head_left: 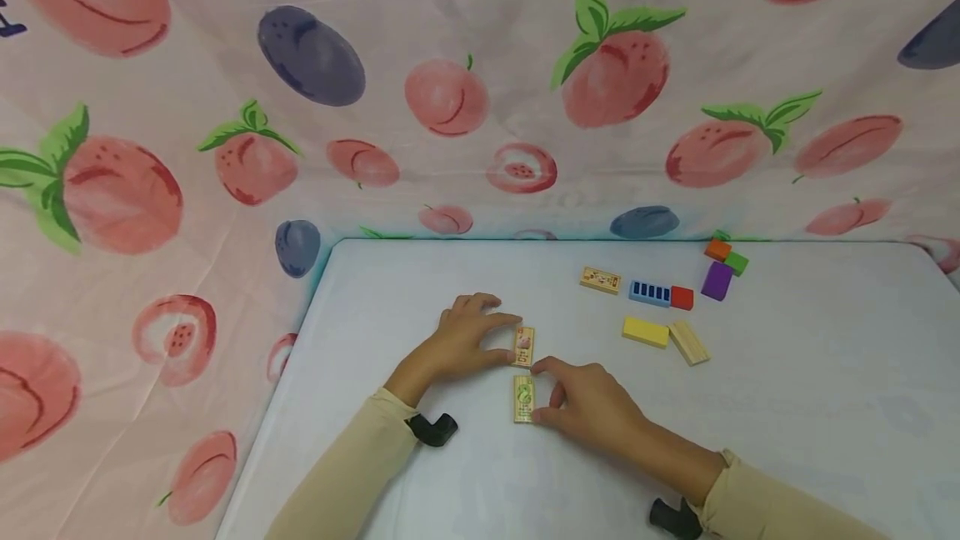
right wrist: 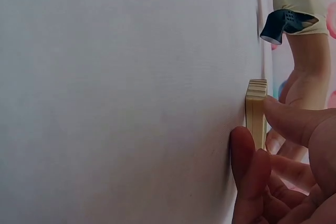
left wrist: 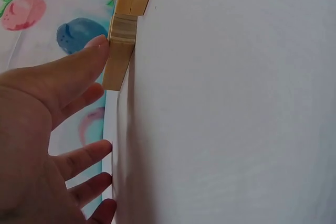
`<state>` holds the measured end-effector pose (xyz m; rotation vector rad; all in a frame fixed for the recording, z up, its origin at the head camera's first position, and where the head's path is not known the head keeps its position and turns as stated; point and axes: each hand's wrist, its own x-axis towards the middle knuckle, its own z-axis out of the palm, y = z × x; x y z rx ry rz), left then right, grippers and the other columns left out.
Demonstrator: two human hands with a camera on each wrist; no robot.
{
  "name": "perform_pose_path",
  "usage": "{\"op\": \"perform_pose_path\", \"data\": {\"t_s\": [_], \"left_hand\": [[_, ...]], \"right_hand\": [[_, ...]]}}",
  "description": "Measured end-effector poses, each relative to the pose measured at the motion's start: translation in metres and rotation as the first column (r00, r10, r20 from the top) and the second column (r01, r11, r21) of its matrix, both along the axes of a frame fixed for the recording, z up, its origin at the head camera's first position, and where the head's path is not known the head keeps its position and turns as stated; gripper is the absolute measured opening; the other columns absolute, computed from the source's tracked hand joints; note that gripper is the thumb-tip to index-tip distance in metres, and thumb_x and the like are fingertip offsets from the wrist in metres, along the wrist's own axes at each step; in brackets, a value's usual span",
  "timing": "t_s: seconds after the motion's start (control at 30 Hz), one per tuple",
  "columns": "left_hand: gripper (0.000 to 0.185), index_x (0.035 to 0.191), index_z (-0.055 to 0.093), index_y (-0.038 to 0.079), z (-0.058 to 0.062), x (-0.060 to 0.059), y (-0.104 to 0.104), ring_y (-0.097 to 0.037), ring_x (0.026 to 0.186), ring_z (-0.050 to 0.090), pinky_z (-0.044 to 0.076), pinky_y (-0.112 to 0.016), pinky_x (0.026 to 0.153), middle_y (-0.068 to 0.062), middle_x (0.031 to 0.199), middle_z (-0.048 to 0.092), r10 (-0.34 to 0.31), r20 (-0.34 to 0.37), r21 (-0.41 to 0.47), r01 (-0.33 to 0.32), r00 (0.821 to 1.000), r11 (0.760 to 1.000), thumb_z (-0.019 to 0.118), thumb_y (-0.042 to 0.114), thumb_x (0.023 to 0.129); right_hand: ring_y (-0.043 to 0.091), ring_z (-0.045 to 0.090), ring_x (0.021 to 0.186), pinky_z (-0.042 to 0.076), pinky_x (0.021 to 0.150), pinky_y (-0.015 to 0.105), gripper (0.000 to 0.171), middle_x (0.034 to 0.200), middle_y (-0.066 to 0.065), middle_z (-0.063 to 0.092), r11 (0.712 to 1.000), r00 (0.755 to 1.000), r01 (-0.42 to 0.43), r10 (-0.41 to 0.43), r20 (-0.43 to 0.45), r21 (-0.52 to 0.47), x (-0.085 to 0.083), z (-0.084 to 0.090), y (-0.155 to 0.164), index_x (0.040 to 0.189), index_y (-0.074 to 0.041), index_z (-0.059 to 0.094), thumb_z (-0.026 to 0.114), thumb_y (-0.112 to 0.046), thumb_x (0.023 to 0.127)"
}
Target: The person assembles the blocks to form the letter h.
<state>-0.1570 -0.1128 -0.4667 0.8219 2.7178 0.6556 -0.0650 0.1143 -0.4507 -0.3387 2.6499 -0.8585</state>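
Two wooden picture blocks lie flat, end to end, on the white table (head_left: 420, 290). My left hand (head_left: 513, 338) touches the farther one, the pink-picture block (head_left: 524, 347). Its thumb (left wrist: 94, 53) is against the block's side (left wrist: 116, 61), and the other fingers are spread and fairly straight. My right hand (head_left: 542, 392) pinches the nearer, green-picture block (head_left: 523, 399), with the thumb at its far end and a finger at its near end. In the right wrist view, that block (right wrist: 256, 109) sits between the curled thumb and fingers of the right hand (right wrist: 255, 124).
More blocks lie to the back right: another picture block (head_left: 600, 279), a blue striped one (head_left: 649, 292) against a red one (head_left: 682, 297), yellow (head_left: 645, 332), plain wood (head_left: 688, 342), purple (head_left: 716, 280), orange (head_left: 717, 249), green (head_left: 737, 262). A fruit-print cloth (head_left: 450, 98) hangs behind and left.
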Motion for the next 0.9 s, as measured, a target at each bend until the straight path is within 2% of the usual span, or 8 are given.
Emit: {"op": "perform_pose_path", "data": {"t_s": [0.13,0.37,0.9], "left_hand": [[0.050,0.139,0.063,0.035,-0.0030,-0.0016,-0.0023,-0.032,0.144,0.032,0.033,-0.052,0.103,-0.006,0.156,0.042,0.003,0.017,0.016,-0.003,1.000,1.000,0.073,0.049,0.091],[0.047,0.134,0.066,0.034,-0.0046,-0.0020,-0.0025,-0.033,0.142,0.034,0.033,-0.052,0.101,-0.006,0.154,0.044,0.013,0.017,0.037,-0.013,1.000,0.999,0.076,0.046,0.090],[0.043,0.124,0.069,0.037,-0.0051,0.0010,-0.0003,-0.034,0.144,0.030,0.030,-0.055,0.103,-0.006,0.156,0.041,0.042,0.043,0.051,-0.044,0.998,0.998,0.081,0.048,0.084]], "right_hand": [[0.006,0.051,0.062,0.041,0.057,0.023,0.055,0.068,-0.017,0.058,0.999,0.999,-0.022,0.023,-0.031,0.031,0.0014,0.0028,-0.0015,0.128,-0.025,0.069,0.089,-0.036,0.078],[0.004,0.051,0.063,0.041,0.059,0.023,0.050,0.068,-0.018,0.058,0.999,0.998,-0.034,0.036,-0.060,0.036,0.0021,0.0024,-0.0011,0.125,-0.026,0.072,0.088,-0.034,0.078],[0.004,0.048,0.058,0.038,0.055,0.022,0.052,0.063,-0.019,0.057,0.990,0.994,-0.009,0.025,-0.110,0.144,0.0048,0.0038,-0.0072,0.124,-0.026,0.075,0.089,-0.040,0.076]]}}
